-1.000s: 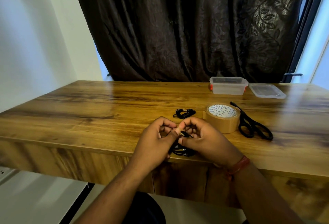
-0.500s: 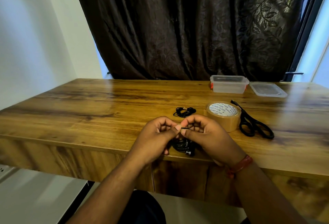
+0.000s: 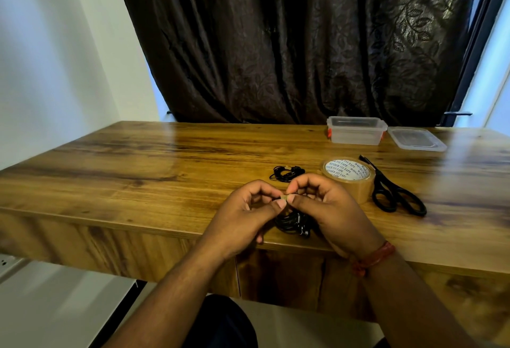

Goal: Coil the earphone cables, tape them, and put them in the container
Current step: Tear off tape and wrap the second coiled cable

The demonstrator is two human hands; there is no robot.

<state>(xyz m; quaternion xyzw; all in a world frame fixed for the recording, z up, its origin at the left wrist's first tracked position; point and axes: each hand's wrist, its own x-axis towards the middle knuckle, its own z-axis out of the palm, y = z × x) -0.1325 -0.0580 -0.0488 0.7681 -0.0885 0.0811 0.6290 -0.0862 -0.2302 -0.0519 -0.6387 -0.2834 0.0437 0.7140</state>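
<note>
Both hands, left and right, pinch a tape piece above coiled earphones

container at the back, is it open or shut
Open. The clear container has no lid on it; its lid lies flat on the table just to its right. Whether anything is inside: cannot tell.

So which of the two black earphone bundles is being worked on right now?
The black coiled earphone bundle at the table's near edge, between the left hand and right hand. The other black earphone bundle lies untouched farther back, beside the brown tape roll.
</note>
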